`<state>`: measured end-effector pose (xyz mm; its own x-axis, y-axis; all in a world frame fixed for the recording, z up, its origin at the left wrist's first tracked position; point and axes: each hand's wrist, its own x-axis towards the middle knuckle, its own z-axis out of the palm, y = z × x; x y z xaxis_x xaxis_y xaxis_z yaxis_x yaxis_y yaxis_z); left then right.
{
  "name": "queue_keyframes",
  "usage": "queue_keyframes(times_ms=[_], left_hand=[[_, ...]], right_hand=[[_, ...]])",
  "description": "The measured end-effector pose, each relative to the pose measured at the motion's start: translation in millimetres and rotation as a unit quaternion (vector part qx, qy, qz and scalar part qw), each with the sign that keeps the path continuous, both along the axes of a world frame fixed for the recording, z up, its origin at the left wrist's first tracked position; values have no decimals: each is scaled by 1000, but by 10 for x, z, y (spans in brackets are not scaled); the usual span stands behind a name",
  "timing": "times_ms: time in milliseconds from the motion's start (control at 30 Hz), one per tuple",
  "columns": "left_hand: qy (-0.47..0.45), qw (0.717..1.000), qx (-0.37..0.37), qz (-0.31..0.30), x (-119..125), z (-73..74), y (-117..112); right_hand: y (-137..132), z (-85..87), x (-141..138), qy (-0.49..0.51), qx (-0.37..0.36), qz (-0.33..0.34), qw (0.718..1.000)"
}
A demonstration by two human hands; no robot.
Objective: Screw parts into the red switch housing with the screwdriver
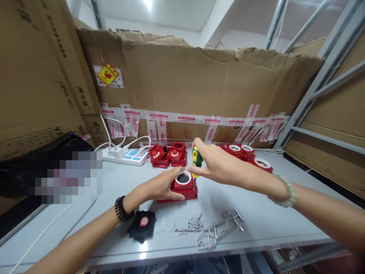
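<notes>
A red box-shaped housing (188, 193) with a white ring (183, 177) around a dark round window sits mid-table. My left hand (165, 185) is wrapped around its left side, thumb along the front, pressing it to the table. In my right hand (209, 161) is a screwdriver (196, 156) with a green and yellow handle, held upright. Its shaft meets the housing's right corner; whatever is under the tip is too small to make out. Loose screws (195, 222) and metal rods with crosspieces (225, 224) lie in front, tangled with thin string.
Black square sheets (142, 224) with a red-and-white label lie near the front edge. Several red housings stand behind (168, 155) and at the back right (261, 164). A white power strip (125, 156) with plugged cables is at the back left. Cardboard (199, 83) walls the rear.
</notes>
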<state>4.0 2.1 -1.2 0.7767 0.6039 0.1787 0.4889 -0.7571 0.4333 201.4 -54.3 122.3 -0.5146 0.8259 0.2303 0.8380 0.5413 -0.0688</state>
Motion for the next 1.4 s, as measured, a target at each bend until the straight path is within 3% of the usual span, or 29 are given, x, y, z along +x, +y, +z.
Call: queue_keyframes(times_ms=[100, 300, 467, 567, 700, 900, 1133, 1300, 1400], left_hand=[[1, 1000, -3, 5, 3, 3, -2], [-16, 1000, 0, 0, 2, 2, 7], [-8, 1000, 2, 7, 1, 6, 2], [-14, 1000, -3, -1, 1, 17, -4], [-15, 1000, -1, 0, -5, 4, 2], [-19, 1000, -4, -4, -2, -7, 12], [-21, 1000, -10, -2, 7, 20, 5], [-18, 1000, -12, 5, -3, 5, -2], [-12, 1000, -13, 12, -4, 24, -20]], right_hand=[[44, -65, -23, -19, 73, -33, 997], [-55, 73, 43, 54, -63, 67, 994], [13, -32, 15, 67, 11, 31, 997], [64, -71, 22, 110, -11, 46, 993], [30, -35, 67, 170, -70, 73, 980], [57, -167, -21, 252, -49, 66, 964], [128, -314, -34, 382, -132, 95, 910], [121, -307, -34, 310, 1, 28, 950], [124, -260, 10, 285, 19, 34, 958]])
